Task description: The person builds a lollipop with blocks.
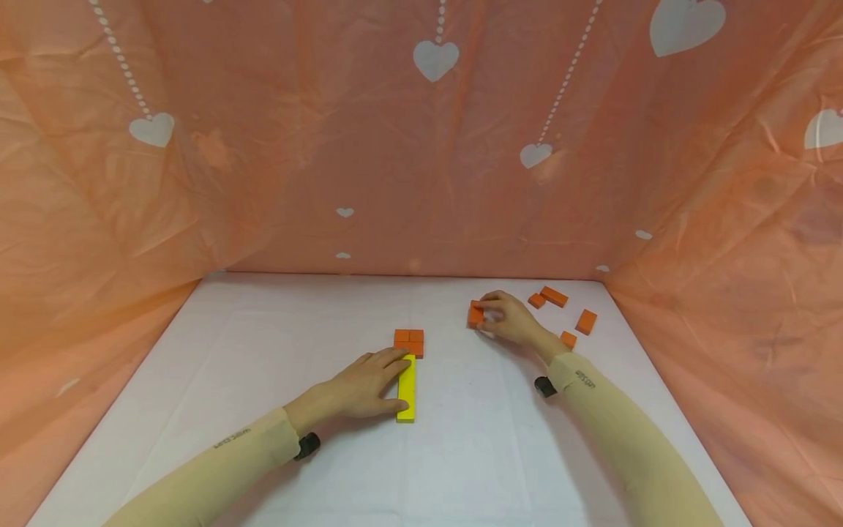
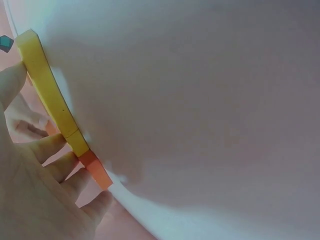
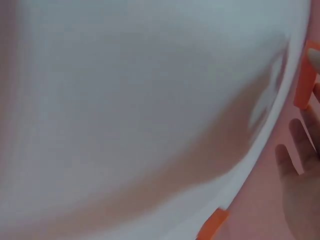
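Near the middle of the table, my left hand (image 1: 369, 384) lies beside a long yellow block (image 1: 407, 391), its extended fingers and thumb touching it. A seam crosses the yellow block (image 2: 50, 90) towards its far end in the left wrist view. Beyond that end, several orange blocks (image 1: 416, 336) sit close together in a small square; the fingers partly cover them. Farther right, my right hand (image 1: 510, 318) pinches a single orange block (image 1: 475, 315) between thumb and fingers. That block (image 3: 304, 82) shows at the right edge of the right wrist view, apparently lifted off the table.
Loose orange blocks lie at the back right: a long one (image 1: 554, 296), a small one (image 1: 536, 300), another oblong one (image 1: 586, 322) and one by the right wrist (image 1: 568, 339). A white cloth (image 1: 263, 329) covers the table. Orange curtains (image 1: 316, 146) with hearts enclose it.
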### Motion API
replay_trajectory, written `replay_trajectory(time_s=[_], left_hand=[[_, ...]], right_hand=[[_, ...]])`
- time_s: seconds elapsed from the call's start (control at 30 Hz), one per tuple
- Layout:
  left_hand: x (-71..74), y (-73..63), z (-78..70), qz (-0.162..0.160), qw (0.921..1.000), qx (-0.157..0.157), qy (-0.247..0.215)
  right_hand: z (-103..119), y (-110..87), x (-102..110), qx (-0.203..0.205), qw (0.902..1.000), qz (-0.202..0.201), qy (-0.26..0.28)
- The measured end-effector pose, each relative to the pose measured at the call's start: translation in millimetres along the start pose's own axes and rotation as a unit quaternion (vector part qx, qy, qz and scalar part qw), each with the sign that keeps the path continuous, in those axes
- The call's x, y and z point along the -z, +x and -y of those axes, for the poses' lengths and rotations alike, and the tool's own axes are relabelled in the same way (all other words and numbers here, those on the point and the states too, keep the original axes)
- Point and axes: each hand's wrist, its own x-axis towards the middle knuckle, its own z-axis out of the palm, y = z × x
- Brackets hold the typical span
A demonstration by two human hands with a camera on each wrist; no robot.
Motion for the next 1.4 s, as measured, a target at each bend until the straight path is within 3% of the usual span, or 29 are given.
replay_trajectory(time_s=[0.2,0.5,0.9,1.4], left_hand=[[-0.2,-0.3,0.3,-0.002,1.0000,-0.001,0.000],[0.1,0.5,0.0,0.001,1.0000,-0.001,0.000],[2.6,0.6,-0.7,0.007,1.0000,-0.004,-0.001],[2.7,0.3,-0.6,0.008,0.9999,-0.004,-0.009]], right_hand=[[16.0,12.7,-14.1,0.044,0.9979,-0.043,0.017],[52.7,31.1,-40.9,0.066,0.9952,-0.054,0.047],[90.8,54.7,-69.8,0.071,0.9956,-0.017,0.060],[108.5,69.9,-95.1,0.077,0.9948,0.036,0.057]])
